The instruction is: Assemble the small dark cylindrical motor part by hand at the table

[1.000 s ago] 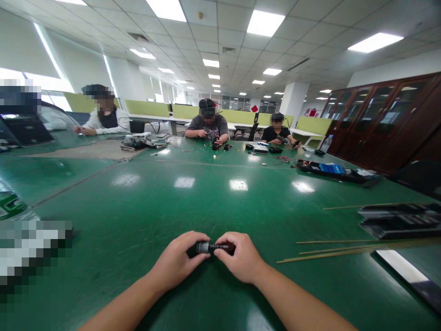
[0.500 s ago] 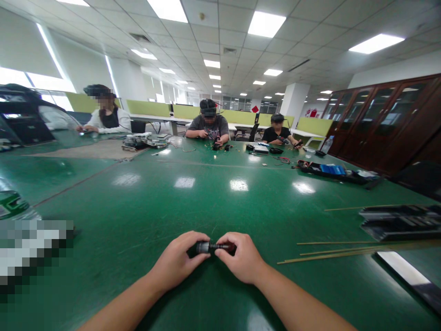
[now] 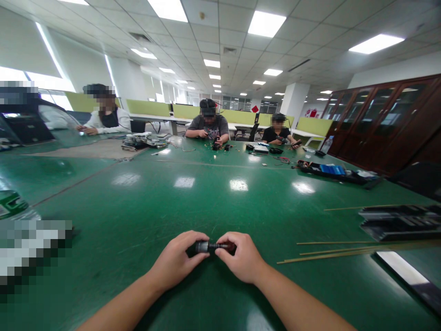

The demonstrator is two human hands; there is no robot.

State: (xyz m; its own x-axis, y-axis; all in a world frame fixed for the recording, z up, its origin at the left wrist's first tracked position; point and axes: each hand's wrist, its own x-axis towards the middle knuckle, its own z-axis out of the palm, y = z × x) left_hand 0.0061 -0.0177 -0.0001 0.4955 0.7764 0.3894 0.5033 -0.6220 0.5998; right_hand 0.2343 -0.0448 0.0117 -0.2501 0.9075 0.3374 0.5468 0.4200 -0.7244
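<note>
The left hand (image 3: 176, 261) pinches the thick, dark end of a small cylindrical part (image 3: 202, 247) between thumb and fingers, and the right hand (image 3: 244, 258) pinches its reddish-brown end in the same way. The part lies roughly level between the two hands, running from one grip across to the other, with its narrow ribbed middle showing in the slim gap between the fingertips. It may be a small motor or a tool piece, but it is too small and too covered to tell. Whether it touches the green tabletop (image 3: 206, 202) or sits just above it, I cannot say.

To the right of the hands, several thin tan rods (image 3: 327, 253) lie near black channel-shaped pieces (image 3: 396, 223) and a flat, white-topped object (image 3: 401, 266). A clear bottle with a green label (image 3: 13, 204) stands at the left edge, well apart from both hands.
</note>
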